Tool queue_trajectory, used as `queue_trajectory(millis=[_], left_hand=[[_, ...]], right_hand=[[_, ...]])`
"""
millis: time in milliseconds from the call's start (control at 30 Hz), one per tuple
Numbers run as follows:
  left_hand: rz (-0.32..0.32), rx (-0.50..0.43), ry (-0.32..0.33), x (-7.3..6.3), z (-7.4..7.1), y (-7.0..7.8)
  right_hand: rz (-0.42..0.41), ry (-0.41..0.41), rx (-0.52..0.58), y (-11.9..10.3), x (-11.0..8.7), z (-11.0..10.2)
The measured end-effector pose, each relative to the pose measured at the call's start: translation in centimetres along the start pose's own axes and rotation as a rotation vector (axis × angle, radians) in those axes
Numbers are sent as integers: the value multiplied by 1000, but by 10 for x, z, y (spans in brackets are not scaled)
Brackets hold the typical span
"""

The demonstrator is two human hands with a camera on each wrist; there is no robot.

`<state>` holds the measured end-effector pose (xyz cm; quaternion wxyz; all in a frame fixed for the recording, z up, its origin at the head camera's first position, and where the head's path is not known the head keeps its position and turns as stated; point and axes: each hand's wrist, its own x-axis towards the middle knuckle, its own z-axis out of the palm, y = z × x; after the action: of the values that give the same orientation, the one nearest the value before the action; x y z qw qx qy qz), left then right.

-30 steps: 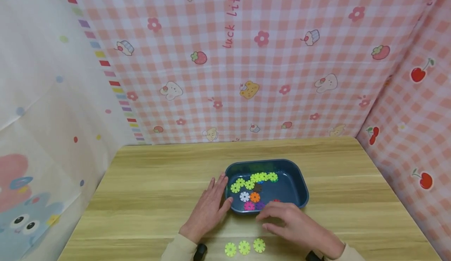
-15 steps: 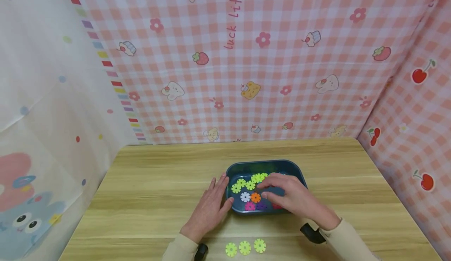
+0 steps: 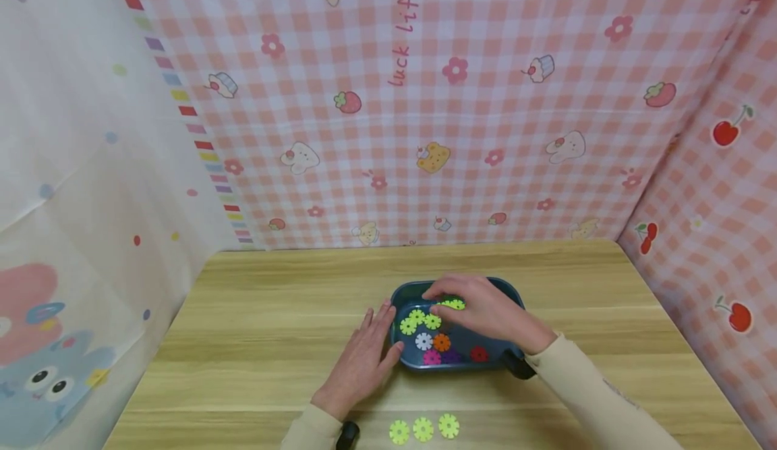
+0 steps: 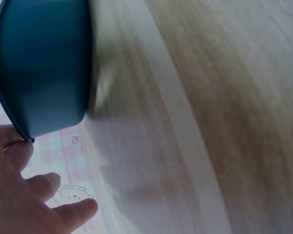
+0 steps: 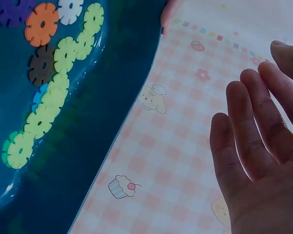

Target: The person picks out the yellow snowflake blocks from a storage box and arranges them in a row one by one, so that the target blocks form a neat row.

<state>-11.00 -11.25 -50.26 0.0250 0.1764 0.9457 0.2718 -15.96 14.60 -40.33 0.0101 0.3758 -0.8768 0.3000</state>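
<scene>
From the right wrist view, I find the right hand (image 5: 268,161) unclenched, fingers loosely extended, with no disc visible in it. It hovers over the far side of the tray (image 5: 127,58). The row of yellow discs (image 5: 58,90) lies inside the tray, slanting from near left to far right; its far-right end sits beneath my right hand. My left hand (image 3: 358,362), fingers relaxed, rests against the tray's left wall.

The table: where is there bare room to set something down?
The table is bare left of the left hand, behind the tray up to the checked cloth, and right of the right sleeve. A strip between tray and three yellow discs is bare too. Crowded: the tray, with coloured discs and the right hand above.
</scene>
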Motion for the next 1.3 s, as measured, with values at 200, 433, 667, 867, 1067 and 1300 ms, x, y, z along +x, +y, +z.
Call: queue_trajectory(millis=[200,433,667,867,1067,1300], left_hand=[[-6,-6,-7,0,-1,1],[8,-11,6,-1,-1,0],[25,0,22,-1,0,-1],[18,0,11,0,0,-1],[7,2,0,-1,0,0],[6,4,-1,-1,0,-1]], right_hand=[[15,-68,-15,5,13,4],[8,-138,-17,19,26,17],[-32,-186,-36,32,35,33],[-20,-222,-28,41,40,45],[2,-285,-31,48,46,57],[6,-324,-30,53,50,67]])
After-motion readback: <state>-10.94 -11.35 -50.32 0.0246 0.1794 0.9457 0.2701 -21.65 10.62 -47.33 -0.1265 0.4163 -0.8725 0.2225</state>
